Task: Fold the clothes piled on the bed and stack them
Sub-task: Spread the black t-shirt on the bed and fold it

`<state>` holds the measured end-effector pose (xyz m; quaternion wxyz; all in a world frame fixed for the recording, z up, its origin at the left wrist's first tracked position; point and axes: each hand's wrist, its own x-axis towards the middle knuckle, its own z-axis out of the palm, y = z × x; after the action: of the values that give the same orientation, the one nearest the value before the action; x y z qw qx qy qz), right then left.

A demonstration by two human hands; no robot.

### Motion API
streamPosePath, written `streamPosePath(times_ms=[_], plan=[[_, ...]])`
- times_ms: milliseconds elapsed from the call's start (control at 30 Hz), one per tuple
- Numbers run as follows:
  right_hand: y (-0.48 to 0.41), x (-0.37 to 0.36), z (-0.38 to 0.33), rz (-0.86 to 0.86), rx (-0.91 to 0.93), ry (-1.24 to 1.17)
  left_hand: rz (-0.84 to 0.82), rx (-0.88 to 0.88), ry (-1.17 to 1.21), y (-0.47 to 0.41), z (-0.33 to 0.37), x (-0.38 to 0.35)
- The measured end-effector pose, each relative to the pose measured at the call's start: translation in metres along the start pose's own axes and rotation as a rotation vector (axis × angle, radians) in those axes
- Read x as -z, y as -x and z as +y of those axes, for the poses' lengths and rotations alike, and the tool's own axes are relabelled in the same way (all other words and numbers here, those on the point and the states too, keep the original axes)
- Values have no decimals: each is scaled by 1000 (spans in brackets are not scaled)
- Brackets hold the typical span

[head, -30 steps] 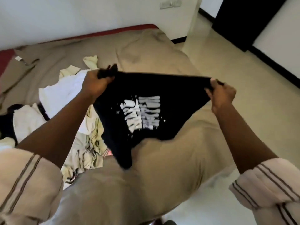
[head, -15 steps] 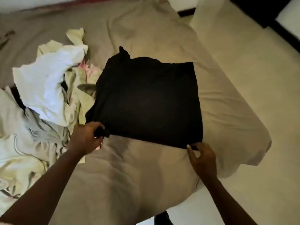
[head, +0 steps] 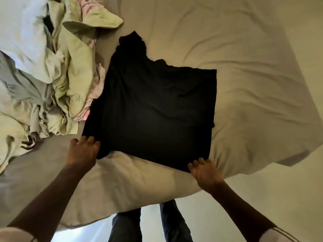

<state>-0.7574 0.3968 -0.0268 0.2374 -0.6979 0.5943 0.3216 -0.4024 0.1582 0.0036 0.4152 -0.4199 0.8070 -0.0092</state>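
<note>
We see the clothes pile (head: 52, 67) at left, the black shirt (head: 153, 110) flat on the bed (head: 244, 67). Our left hand (head: 83, 151) and right hand (head: 205, 172) pinch its near corners, fingers closed on cloth.

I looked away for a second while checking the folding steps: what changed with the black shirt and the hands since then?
The black shirt, held up in the air a second ago with its white print showing, now lies spread flat on the bed, print hidden. The left hand and right hand came down with it and still hold its near corners. The unfolded pile stays at the shirt's left.
</note>
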Motion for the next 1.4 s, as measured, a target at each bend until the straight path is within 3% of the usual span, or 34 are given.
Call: streamPosePath(times_ms=[100, 167, 267, 333, 433, 533, 600, 700, 833, 1000, 1133, 1267, 1400], plan=[[-7, 15, 0, -133, -26, -77, -264, 12, -6, 8, 7, 11], [-19, 26, 9, -136, -123, -357, -269, 52, 134, 4, 15, 22], [-45, 45, 33, 41, -446, -1069, -86, 52, 550, -16, 25, 43], [-67, 61, 54, 271, -625, -1339, 18, 5, 853, -38, 32, 64], [-104, 94, 96, 516, -802, -1621, 221, -28, 1138, -87, 43, 108], [-142, 120, 143, 646, -892, -1764, 431, -43, 1216, -157, 46, 158], [-167, 133, 171, 743, -914, -1828, 485, -66, 1212, -204, 45, 189], [-205, 148, 204, 790, -904, -1869, 502, -93, 1051, -266, 39, 229], [-236, 148, 224, 849, -973, -1788, 296, -205, 717, -317, 38, 248], [-245, 142, 258, 1089, -1178, -1658, 407, -138, 1019, -335, 33, 257], [-238, 140, 280, 1053, -1350, -1377, 542, -71, 1014, -348, 44, 271], [-250, 139, 272, 910, -1292, -1259, 483, -44, 836, -346, 75, 261], [-256, 129, 258, 921, -1144, -1087, 543, 37, 900, -344, 87, 253]])
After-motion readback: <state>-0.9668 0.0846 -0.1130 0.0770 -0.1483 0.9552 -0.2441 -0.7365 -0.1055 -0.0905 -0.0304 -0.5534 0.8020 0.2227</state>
